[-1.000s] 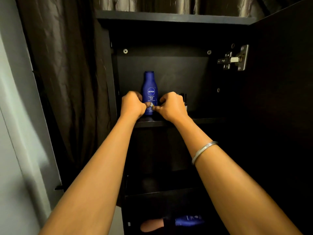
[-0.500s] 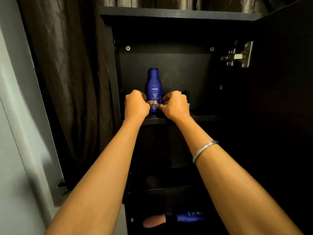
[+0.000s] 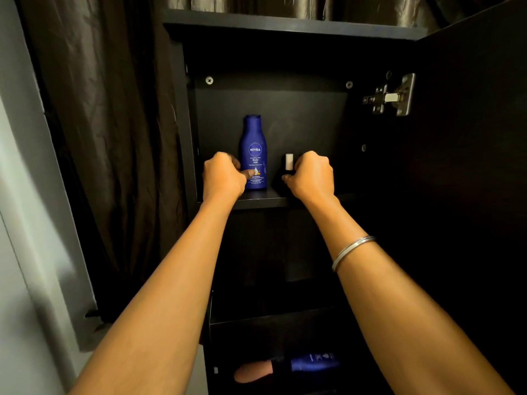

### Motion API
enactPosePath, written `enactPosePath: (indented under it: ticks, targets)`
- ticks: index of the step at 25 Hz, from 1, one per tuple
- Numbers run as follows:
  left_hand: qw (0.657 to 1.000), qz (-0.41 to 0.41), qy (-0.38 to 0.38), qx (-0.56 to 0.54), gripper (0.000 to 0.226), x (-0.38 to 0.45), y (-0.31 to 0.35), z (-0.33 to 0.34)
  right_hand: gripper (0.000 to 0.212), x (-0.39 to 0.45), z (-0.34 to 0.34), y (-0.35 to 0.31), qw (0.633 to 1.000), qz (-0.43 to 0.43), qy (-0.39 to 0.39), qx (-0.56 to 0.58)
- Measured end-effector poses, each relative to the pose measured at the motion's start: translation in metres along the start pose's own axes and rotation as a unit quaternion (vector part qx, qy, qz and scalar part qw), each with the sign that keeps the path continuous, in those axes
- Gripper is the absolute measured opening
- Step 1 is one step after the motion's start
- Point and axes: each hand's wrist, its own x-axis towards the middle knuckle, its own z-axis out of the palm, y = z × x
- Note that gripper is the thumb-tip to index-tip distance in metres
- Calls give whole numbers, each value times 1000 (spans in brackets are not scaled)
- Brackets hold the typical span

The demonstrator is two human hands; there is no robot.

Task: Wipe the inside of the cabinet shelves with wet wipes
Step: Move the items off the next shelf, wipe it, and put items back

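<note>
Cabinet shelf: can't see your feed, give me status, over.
Left hand grips blue lotion bottle. Right hand curled by small dark bottle, grip unclear. Shelf uncleared, no wipe visible.

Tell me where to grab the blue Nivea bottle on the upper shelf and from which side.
Take the blue Nivea bottle around its wide lower body, coming straight in from the open front of the cabinet. It stands upright on the shelf, label forward, and tapers to a narrow neck, so a grip low down should be steadier. The left hand is already beside it on that side.
</note>
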Motion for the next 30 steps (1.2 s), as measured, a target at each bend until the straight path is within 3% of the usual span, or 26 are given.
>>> enactPosePath:
  ticks: [11, 17, 21, 25, 30]
  targets:
    - [1000, 12, 15, 0, 34, -3, -1, 0, 38, 3, 3, -1, 1000, 2, -17, 21]
    - [997, 34, 65, 4, 45, -10, 2, -4, 27, -6, -2, 4, 999, -20, 11, 42]
    - [992, 72, 104, 4, 38, -19, 3, -5, 19, -18, -1, 6, 995, -56, 47, 61]
    - [981, 151, 114, 40, 27, -33, 0, -6, 13, -31, 0, 8, 990, -106, 69, 64]
    - [951, 289, 81, 75, 42, -58, -13, 2, 22, -45, 6, 17, 979, -176, 85, 51]
